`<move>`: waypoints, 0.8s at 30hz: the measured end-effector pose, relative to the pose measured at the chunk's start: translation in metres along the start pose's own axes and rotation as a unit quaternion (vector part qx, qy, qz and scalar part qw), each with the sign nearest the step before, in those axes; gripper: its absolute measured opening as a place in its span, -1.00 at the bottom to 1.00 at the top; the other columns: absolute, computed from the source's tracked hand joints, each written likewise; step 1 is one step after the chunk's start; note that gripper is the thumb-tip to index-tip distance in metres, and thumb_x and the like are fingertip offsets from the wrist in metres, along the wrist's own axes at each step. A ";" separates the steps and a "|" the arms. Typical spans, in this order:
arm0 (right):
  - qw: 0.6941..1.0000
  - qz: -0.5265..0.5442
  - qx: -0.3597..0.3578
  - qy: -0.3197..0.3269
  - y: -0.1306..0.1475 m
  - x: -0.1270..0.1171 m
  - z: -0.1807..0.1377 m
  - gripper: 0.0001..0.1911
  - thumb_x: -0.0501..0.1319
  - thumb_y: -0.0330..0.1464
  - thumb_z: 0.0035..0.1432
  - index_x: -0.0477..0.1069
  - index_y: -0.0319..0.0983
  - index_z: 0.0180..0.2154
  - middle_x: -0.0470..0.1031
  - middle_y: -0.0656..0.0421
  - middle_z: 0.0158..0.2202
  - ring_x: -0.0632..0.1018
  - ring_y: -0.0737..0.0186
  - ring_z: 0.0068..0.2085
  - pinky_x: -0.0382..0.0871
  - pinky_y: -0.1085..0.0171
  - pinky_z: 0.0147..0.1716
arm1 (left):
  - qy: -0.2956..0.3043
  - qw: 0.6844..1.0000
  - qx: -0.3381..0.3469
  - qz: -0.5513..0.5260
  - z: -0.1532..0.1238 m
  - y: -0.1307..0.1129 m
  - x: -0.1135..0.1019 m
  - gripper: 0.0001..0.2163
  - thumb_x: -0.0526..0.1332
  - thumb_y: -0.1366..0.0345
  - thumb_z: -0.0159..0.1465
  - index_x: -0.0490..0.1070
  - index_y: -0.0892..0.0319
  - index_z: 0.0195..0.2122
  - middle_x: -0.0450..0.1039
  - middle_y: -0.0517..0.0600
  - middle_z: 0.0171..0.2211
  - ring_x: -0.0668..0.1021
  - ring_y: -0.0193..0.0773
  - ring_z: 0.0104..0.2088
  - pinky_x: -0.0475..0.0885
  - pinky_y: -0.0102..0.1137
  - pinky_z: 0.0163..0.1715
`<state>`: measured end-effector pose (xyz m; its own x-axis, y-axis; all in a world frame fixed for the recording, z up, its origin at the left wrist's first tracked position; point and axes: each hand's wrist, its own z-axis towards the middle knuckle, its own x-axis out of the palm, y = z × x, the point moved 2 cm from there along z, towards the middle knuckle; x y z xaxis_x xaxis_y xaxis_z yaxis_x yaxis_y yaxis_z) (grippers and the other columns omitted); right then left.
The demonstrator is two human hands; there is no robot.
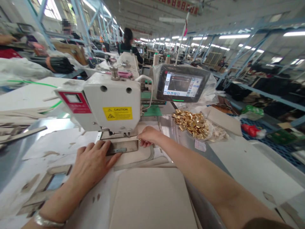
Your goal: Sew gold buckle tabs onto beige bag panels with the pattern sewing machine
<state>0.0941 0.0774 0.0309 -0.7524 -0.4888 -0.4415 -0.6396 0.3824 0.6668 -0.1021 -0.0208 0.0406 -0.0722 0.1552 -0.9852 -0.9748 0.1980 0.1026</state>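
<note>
A white industrial sewing machine (111, 101) with a yellow caution label stands in front of me. My left hand (91, 163) lies flat, fingers spread, pressing on a metal clamp plate (124, 147) under the machine head. My right hand (147, 136) reaches in from the right, fingers curled at the plate's right edge, pinching something small and gold-coloured I cannot make out. A beige curved fabric piece (135, 159) lies beneath the plate. A larger beige panel (152, 197) rests nearer to me.
A pile of gold metal fittings (192, 124) sits to the right, behind it a touchscreen control panel (182, 83) wrapped in plastic. Beige strips (16, 114) lie at left. A person (128, 43) sits at a machine further back. Blue metal racks line both sides.
</note>
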 end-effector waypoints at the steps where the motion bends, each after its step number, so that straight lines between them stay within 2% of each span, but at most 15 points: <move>1: 1.000 -0.003 0.001 0.006 0.003 0.004 0.002 -0.82 0.17 -0.51 0.13 0.35 -0.33 -0.53 0.38 0.24 -0.75 0.40 0.38 -0.75 0.23 0.47 -0.77 | 0.002 1.000 -0.001 -0.002 -0.001 0.004 0.000 -0.50 -0.08 -0.11 0.31 0.37 0.18 -0.03 0.46 0.21 -0.08 0.48 0.16 -0.11 0.28 -0.05 -0.18; 5: 1.000 -0.002 0.000 0.028 0.013 0.016 0.008 -0.78 0.16 -0.50 0.16 0.33 -0.32 -0.54 0.37 0.24 -0.76 0.39 0.39 -0.76 0.24 0.47 -0.76 | 0.008 1.000 -0.012 -0.003 -0.004 0.020 -0.001 -0.47 -0.08 -0.12 0.30 0.35 0.20 0.00 0.45 0.25 -0.04 0.47 0.21 -0.08 0.29 -0.02 -0.17; 8: 1.000 0.008 -0.004 0.024 0.019 0.017 0.010 -0.78 0.17 -0.49 0.18 0.32 -0.31 -0.53 0.37 0.26 -0.76 0.39 0.40 -0.75 0.25 0.48 -0.74 | 0.008 1.000 -0.016 -0.003 0.001 0.026 0.001 -0.47 -0.08 -0.12 0.31 0.34 0.20 0.02 0.44 0.24 -0.03 0.48 0.20 -0.08 0.29 -0.03 -0.18; 15: 1.000 0.010 0.011 0.001 0.009 -0.006 0.007 -0.77 0.16 -0.49 0.19 0.32 -0.32 -0.53 0.38 0.23 -0.74 0.40 0.39 -0.73 0.26 0.47 -0.73 | -0.013 1.000 0.006 -0.014 0.013 0.008 0.006 -0.48 -0.07 -0.11 0.30 0.36 0.18 0.03 0.46 0.19 -0.06 0.48 0.14 -0.08 0.29 -0.07 -0.17; 20: 1.000 0.017 0.020 -0.006 -0.007 -0.025 0.001 -0.82 0.14 -0.51 0.18 0.30 -0.30 -0.49 0.40 0.24 -0.71 0.41 0.40 -0.73 0.27 0.46 -0.70 | 0.007 0.999 0.009 -0.034 0.014 -0.010 0.002 -0.47 -0.07 -0.06 0.31 0.33 0.21 0.10 0.46 0.18 0.03 0.46 0.13 -0.05 0.29 -0.06 -0.11; 24: 0.999 0.019 0.027 -0.010 -0.018 -0.038 -0.001 -0.87 0.13 -0.50 0.20 0.31 -0.31 -0.42 0.40 0.26 -0.71 0.41 0.40 -0.72 0.25 0.47 -0.69 | 0.046 0.995 0.021 -0.090 0.017 -0.007 0.004 -0.48 -0.07 -0.02 0.30 0.31 0.18 0.15 0.47 0.13 0.08 0.46 0.09 0.00 0.30 -0.04 -0.06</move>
<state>0.1346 0.0882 0.0367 -0.7784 -0.4582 -0.4292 -0.6185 0.4425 0.6493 -0.0922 -0.0052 0.0382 0.0816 0.0254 -0.9963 -0.9643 0.2546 -0.0725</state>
